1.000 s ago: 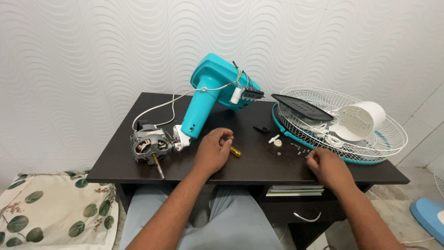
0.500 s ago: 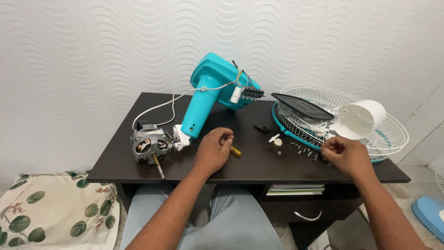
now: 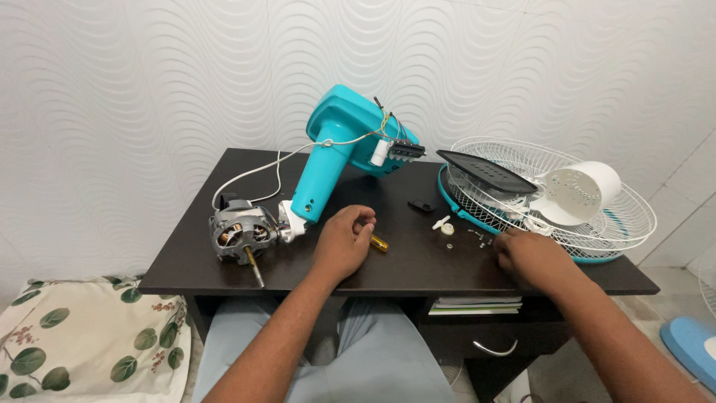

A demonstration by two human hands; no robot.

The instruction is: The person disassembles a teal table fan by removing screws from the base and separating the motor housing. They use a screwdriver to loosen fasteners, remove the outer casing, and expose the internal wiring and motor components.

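While my left hand (image 3: 343,245) rests on the dark wooden desk (image 3: 224,261), its fingers curl loosely around a small yellow-handled tool (image 3: 379,242), of which only the tip shows, so I cannot tell how firm the hold is. My right hand (image 3: 531,254) lies knuckles-up near the desk's front edge, fingers bent down over a scatter of small silver screws (image 3: 477,237); whether it has pinched one I cannot tell. Just beside those screws sit two small white plastic pieces (image 3: 444,225) and a little black clip (image 3: 421,205).

To the left, the bare grey electric motor with copper windings (image 3: 240,231) lies on its side, its shaft pointing toward me, joined to the tilted turquoise plastic fan housing (image 3: 332,160) by thin white wires (image 3: 253,175). The white wire fan guard with a turquoise rim (image 3: 597,216) overhangs the right end of the desk, carrying a black vented plate (image 3: 485,172) and a white plastic cone (image 3: 582,192).

My worry is the screws (they are tiny and loose): a careless sweep of the right hand could roll them off the edge. A nudge from the left forearm could also tug the motor's wires.
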